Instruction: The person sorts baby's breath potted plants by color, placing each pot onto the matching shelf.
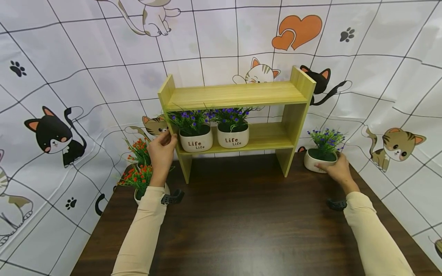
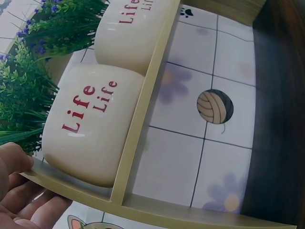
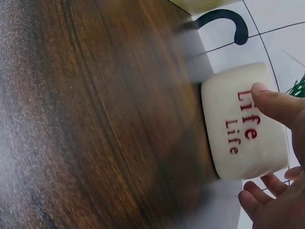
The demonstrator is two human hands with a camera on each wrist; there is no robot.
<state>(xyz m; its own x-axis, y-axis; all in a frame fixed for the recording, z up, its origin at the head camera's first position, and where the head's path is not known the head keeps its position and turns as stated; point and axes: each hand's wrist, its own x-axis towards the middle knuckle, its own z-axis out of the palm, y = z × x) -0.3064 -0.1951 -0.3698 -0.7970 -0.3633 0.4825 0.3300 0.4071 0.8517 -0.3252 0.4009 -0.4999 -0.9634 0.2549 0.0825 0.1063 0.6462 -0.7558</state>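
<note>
At the left end of a small wooden shelf (image 1: pixel 235 96), my left hand (image 1: pixel 161 151) pinches the upright side panel, thumb inside and fingers outside in the left wrist view. Beside it on the lower board stand two potted plants with purple flowers, a left potted plant (image 1: pixel 197 142) and a second potted plant (image 1: pixel 233 138). On the table at the right, my right hand (image 1: pixel 338 168) holds another purple-flowered potted plant (image 1: pixel 314 160) by its white pot. In the right wrist view the thumb lies on the pot's (image 3: pixel 238 138) lettered front, with fingers at its side.
Red-flowered potted plants (image 1: pixel 136 178) stand at the table's left side, partly hidden by my left arm. The dark wooden table (image 1: pixel 241 222) stretches in front of the shelf. Behind it hangs a white cat-patterned wall covering (image 1: pixel 114 80).
</note>
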